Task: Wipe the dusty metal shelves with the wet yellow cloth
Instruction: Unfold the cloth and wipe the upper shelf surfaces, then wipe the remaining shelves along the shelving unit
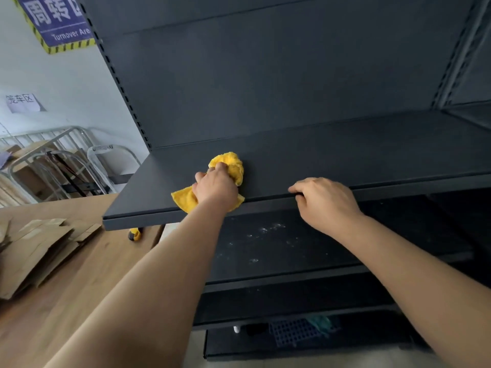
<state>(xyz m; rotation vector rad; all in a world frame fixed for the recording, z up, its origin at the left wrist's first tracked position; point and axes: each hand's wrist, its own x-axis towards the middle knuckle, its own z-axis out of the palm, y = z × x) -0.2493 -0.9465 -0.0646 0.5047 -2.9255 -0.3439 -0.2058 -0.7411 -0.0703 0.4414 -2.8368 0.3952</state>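
Note:
A dark grey metal shelf (332, 152) runs across the middle of the head view. My left hand (216, 188) is shut on the crumpled yellow cloth (231, 163) and presses it onto the shelf near its front left part. My right hand (322, 203) grips the shelf's front lip to the right of the cloth, fingers curled over the edge. One level down, a second shelf (265, 248) carries pale dust marks. Further shelves lie below it.
A wooden table (87, 264) with flattened cardboard (34, 251) stands at the left, and a small yellow-black tool (134, 234) lies by the shelf corner. Metal cage carts (61, 160) stand behind it. A dark plastic crate (295, 332) sits on the bottom shelf.

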